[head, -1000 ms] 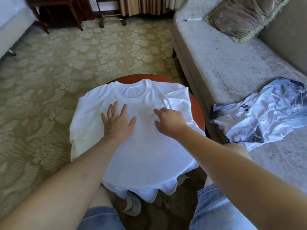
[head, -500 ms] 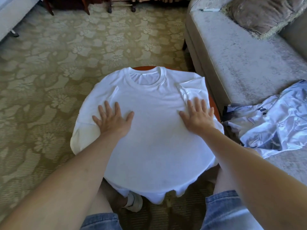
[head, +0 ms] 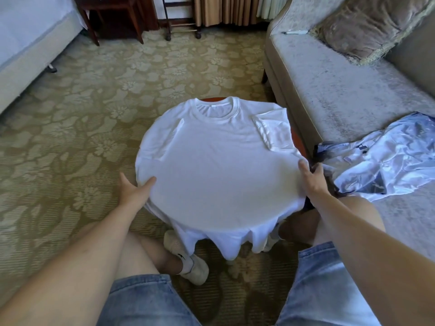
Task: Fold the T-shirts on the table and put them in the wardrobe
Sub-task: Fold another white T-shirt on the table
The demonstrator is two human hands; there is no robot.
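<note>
A white T-shirt (head: 219, 170) is spread flat, front up, over a small round bench (head: 298, 141) — collar at the far side, hem draped off the near edge. The sleeve on the right-hand side is folded in onto the chest. The left hand (head: 133, 191) is seen at the shirt's left edge: thumb laid on top of the cloth, fingers straight alongside the rim, nothing gripped. The right hand (head: 313, 182) is seen at the opposite edge w/ thumb on the cloth and fingers over the rim — whether cloth is pinched there cannot be told. A 2nd item, a pale blue garment (head: 388, 158), is crumpled on the sofa (head: 341, 90), just beside the bench. A cushion (head: 367, 27) is propped at the sofa's far end.
</note>
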